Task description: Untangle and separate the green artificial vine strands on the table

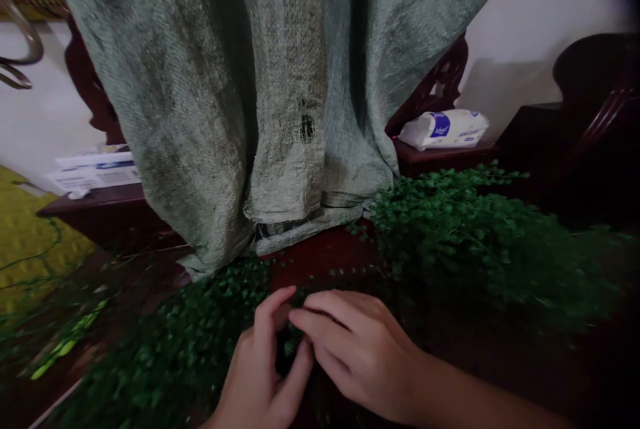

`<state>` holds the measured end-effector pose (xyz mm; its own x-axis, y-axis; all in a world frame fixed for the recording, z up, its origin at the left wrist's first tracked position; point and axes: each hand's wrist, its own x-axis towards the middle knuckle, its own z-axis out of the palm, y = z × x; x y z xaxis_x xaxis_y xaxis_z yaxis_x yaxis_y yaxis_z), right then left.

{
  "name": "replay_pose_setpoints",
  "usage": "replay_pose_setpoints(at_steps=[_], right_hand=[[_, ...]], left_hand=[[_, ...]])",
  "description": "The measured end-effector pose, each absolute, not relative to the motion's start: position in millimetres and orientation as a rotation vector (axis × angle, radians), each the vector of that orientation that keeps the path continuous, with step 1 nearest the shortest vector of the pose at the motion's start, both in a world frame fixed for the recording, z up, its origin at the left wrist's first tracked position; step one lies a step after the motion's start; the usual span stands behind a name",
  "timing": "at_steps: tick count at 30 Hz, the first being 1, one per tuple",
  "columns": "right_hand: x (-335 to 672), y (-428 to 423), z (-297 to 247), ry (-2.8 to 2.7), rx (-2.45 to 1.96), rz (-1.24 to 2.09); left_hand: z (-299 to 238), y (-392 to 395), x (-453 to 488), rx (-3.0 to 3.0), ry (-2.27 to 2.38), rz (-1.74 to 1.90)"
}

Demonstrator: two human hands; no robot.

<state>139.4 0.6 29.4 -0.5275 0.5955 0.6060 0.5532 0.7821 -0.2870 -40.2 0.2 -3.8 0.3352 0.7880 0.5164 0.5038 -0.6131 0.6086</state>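
Observation:
My left hand (263,365) is low in the middle of the view, its fingers bent and its thumb brought toward them. Some green leaves (289,335) show between its thumb and index finger, like part of a leafy sprig. Against its fingertips my right hand (365,349) comes in from the right, fingers pressed together in a pinch. What the right fingertips hold is hidden. Beneath and left of my hands spreads a mass of green foliage (170,342). Another leafy pile (465,235) lies to the right.
A large grey-green woven sack (290,82) drapes over dark red wooden furniture (325,255) ahead. A white and blue tissue pack (445,130) rests on the right ledge. White boxes (95,172) sit on the left ledge, near a yellow surface (30,235). A bright green strip (70,342) lies lower left.

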Motion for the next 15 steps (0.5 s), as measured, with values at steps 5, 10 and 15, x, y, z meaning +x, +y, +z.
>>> replay_pose_setpoints(at_steps=[5, 10, 15], right_hand=[[141.4, 0.4, 27.6, -2.366, -0.797, 0.137], [140.3, 0.5, 30.6, -2.345, -0.807, 0.144], [141.8, 1.9, 34.1, -2.366, -0.791, 0.209]], left_hand=[[0.6, 1.1, -38.5, 2.292, 1.068, 1.112], [2.0, 1.9, -37.3, 2.316, 1.034, 1.107], [1.1, 0.2, -37.6, 2.342, 1.068, 1.064]])
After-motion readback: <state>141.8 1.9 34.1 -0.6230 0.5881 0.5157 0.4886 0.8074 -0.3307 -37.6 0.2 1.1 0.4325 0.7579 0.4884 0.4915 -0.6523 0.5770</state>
